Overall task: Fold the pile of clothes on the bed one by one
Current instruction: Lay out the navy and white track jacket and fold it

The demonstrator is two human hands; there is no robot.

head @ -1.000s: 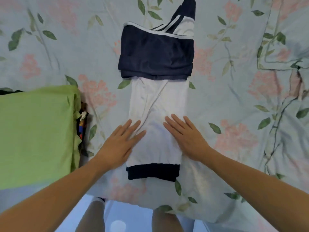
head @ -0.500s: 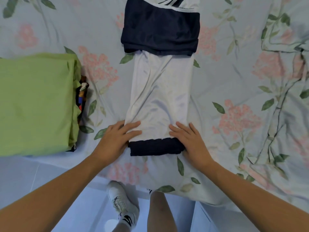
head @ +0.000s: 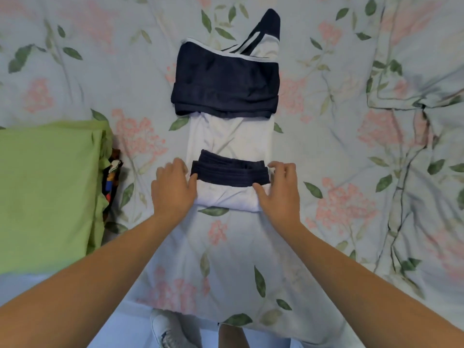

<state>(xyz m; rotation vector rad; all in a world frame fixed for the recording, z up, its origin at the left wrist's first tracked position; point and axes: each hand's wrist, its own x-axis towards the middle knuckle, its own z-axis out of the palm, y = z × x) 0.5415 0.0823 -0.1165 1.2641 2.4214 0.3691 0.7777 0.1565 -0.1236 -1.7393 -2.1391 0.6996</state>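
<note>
A white and navy garment [head: 229, 136] lies folded into a narrow strip on the floral bed sheet [head: 326, 151]. Its navy top part is doubled over at the far end. Its near end, with the navy hem band [head: 229, 172], is turned up over the white middle. My left hand [head: 173, 188] grips the left edge of this turned-up fold, thumb on the navy band. My right hand [head: 278, 189] grips the right edge, fingers curled over the band's corner.
A folded green cloth [head: 47, 192] tops a stack at the left edge of the bed, with a colourful garment [head: 111, 177] under it. A rumpled floral cover [head: 414, 101] lies at the right. My legs and a white shoe [head: 170, 330] show below the bed edge.
Both hands slid down the white strip to the hem, took hold of it and turned it up away from me. The hem band now lies on the white middle.
</note>
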